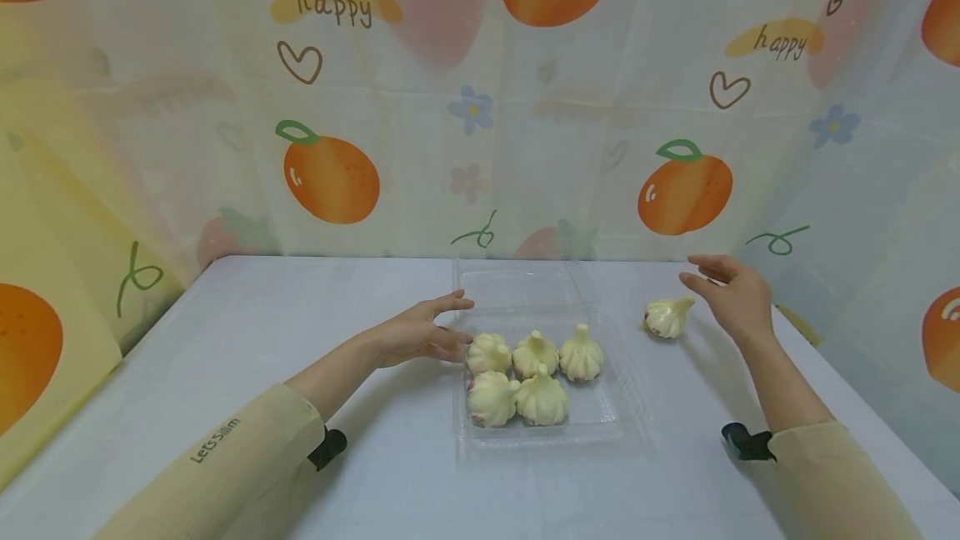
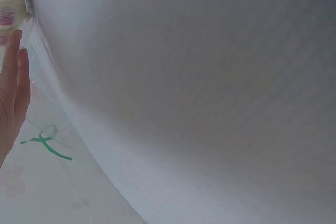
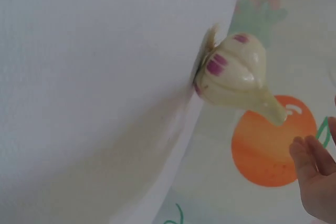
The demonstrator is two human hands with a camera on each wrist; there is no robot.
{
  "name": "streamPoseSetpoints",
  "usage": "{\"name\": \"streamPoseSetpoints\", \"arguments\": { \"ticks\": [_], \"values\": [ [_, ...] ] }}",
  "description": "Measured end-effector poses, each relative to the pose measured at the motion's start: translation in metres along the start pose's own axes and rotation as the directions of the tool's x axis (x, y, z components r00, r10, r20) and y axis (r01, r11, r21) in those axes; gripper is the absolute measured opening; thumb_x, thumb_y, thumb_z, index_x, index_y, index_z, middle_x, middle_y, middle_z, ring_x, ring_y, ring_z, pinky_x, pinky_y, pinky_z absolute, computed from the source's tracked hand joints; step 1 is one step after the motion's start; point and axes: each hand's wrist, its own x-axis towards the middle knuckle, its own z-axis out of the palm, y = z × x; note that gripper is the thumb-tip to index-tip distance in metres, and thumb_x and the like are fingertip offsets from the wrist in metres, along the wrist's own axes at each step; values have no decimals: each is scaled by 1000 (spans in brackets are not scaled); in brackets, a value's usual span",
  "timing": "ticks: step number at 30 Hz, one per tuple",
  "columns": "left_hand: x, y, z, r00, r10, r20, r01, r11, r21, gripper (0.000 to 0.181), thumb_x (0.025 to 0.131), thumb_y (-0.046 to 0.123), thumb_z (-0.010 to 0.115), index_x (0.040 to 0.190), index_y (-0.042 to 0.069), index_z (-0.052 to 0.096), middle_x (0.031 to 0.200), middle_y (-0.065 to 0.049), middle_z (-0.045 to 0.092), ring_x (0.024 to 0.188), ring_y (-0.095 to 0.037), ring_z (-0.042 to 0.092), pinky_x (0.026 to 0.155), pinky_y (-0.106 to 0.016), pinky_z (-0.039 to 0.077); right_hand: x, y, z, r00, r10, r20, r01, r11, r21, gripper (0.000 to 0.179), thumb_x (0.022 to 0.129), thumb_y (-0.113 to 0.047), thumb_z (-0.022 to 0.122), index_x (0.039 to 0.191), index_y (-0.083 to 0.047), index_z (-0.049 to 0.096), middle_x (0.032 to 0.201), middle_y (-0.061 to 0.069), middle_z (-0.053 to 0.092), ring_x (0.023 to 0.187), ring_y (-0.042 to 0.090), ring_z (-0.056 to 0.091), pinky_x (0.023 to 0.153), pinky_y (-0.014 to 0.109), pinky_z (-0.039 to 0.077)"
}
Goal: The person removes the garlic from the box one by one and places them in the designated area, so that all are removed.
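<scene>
Several garlic bulbs (image 1: 542,397) sit in a clear plastic box (image 1: 600,415) at the middle of the table, grouped toward its left side. My left hand (image 1: 422,330) is at the box's left edge, fingers extended and thumb apart, fingertips right beside the back-left bulb. In the left wrist view, that hand's fingers (image 2: 9,80) point at purple-marked garlic (image 2: 7,17). One more garlic bulb (image 1: 666,318) lies on the table right of the box, its stem toward my right hand (image 1: 733,300). This hand hovers just beyond the stem with fingers loosely bent, holding nothing; the right wrist view shows a gap between fingertips and stem.
The box's clear lid (image 1: 517,286) lies folded back behind it. A white cloth covers the table (image 1: 300,315), which meets a fruit-patterned curtain (image 1: 420,157) at its far edge. Dark wrist cameras (image 1: 327,449) sit at both sleeves.
</scene>
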Motion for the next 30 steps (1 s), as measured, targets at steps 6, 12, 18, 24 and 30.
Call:
{"name": "streamPoseSetpoints", "arguments": {
  "ticks": [6, 12, 18, 24, 30],
  "values": [
    [0, -1, 0, 1000, 5, 9, -5, 1000, 8, 81, 88, 1, 60, 157, 4, 18, 169, -2, -11, 145, -40, 38, 99, -34, 57, -6, -16, 5, 998, -46, -39, 49, 996, 79, 48, 93, -37, 67, 131, -7, 63, 137, 19, 62, 126, 35, 58, 72, -3, 43],
    [1, -2, -1, 1000, 10, 9, -10, 1000, 11, 81, 88, 2, 60, 157, 4, 18, 169, -3, -11, 145, -41, 39, 99, -34, 57, -13, -32, 10, 992, -126, -17, 128, 984, 127, 46, 90, -38, 71, 127, -10, 67, 116, -9, 67, 103, -8, 60, 78, -4, 46],
    [0, -1, 0, 1000, 6, 5, -6, 1000, 8, 80, 89, 1, 60, 157, 4, 18, 169, -2, -11, 145, -41, 38, 99, -34, 57, -18, -44, 15, 985, -168, 38, 160, 974, 161, 46, 90, -38, 70, 128, -12, 65, 113, -20, 60, 97, -23, 49, 83, -2, 47],
    [1, -2, -1, 1000, 2, 4, -2, 1000, 6, 81, 89, 0, 60, 157, 4, 19, 169, -2, -10, 145, -40, 39, 98, -33, 58, -23, -55, 20, 976, -179, 120, 154, 969, 194, 47, 92, -38, 68, 132, -15, 62, 132, 2, 61, 106, -14, 52, 86, -2, 46],
    [2, -3, -2, 1000, 1, 4, -1, 1000, 4, 80, 88, 0, 61, 157, 5, 19, 169, -1, -10, 145, -40, 39, 97, -33, 58, -30, -65, 23, 965, -186, 186, 134, 956, 260, 48, 92, -38, 68, 133, -16, 60, 128, -11, 59, 114, -1, 57, 87, 1, 46]
  ]
}}
